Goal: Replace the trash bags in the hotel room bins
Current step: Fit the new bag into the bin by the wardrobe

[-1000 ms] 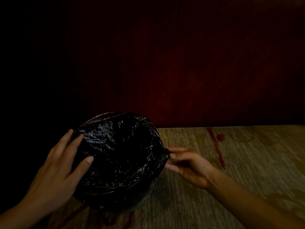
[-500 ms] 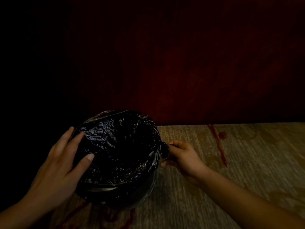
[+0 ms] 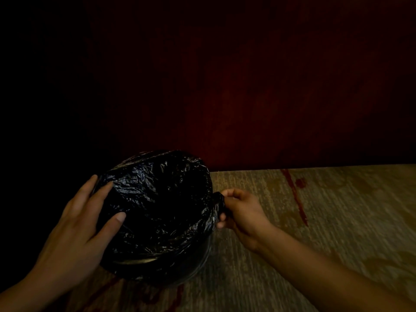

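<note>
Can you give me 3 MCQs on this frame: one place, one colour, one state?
1. Where is the right hand?
A. inside the bin
B. at the bin's right rim
C. flat on the carpet

2. What colour is the trash bag?
A. white
B. blue
C. black

3. How is the left hand?
A. open, fingers spread on the bag
C. clenched in a fist
B. off the bin

Key: 1 B, it pinches a gathered tuft of bag at the right rim of the bin. 2 C, glossy black plastic. 3 A, fingers lie flat over the left rim.
</note>
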Motion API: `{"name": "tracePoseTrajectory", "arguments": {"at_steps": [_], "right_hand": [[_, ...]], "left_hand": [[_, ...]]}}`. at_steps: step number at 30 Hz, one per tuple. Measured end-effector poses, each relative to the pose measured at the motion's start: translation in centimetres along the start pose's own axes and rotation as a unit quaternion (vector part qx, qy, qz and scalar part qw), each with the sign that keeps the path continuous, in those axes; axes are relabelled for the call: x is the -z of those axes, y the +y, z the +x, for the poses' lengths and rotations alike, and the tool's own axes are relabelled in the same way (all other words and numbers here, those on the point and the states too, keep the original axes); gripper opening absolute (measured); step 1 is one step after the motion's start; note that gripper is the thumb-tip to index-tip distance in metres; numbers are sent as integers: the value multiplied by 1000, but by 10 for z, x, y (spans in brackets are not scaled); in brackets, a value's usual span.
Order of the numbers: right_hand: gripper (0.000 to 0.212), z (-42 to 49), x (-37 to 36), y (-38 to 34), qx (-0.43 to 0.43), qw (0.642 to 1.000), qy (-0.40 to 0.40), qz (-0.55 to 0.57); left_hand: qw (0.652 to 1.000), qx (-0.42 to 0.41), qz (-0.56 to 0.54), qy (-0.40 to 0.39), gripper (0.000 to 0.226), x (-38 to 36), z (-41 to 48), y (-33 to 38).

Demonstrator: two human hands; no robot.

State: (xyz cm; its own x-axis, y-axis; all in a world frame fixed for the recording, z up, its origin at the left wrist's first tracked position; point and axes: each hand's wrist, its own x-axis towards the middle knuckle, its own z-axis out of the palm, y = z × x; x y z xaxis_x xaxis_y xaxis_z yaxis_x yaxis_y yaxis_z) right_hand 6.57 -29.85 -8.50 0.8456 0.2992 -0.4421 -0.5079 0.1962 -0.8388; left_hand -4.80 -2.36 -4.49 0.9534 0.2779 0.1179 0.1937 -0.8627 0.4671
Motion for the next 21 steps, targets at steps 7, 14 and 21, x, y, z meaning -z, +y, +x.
{"name": "tracePoseTrajectory", "arguments": {"at_steps": [7, 14, 21], "right_hand": [[38, -11, 15, -2, 3, 989, -80, 127], [30, -7, 13, -7, -3, 998, -68, 10], [13, 3, 13, -15, -89, 995, -27, 44]], "left_hand": [[1000, 5, 4, -4, 101, 0, 0, 1], [1000, -5, 12, 4, 96, -3, 0, -4], [1000, -4, -2, 2, 96, -3, 1, -3]]}}
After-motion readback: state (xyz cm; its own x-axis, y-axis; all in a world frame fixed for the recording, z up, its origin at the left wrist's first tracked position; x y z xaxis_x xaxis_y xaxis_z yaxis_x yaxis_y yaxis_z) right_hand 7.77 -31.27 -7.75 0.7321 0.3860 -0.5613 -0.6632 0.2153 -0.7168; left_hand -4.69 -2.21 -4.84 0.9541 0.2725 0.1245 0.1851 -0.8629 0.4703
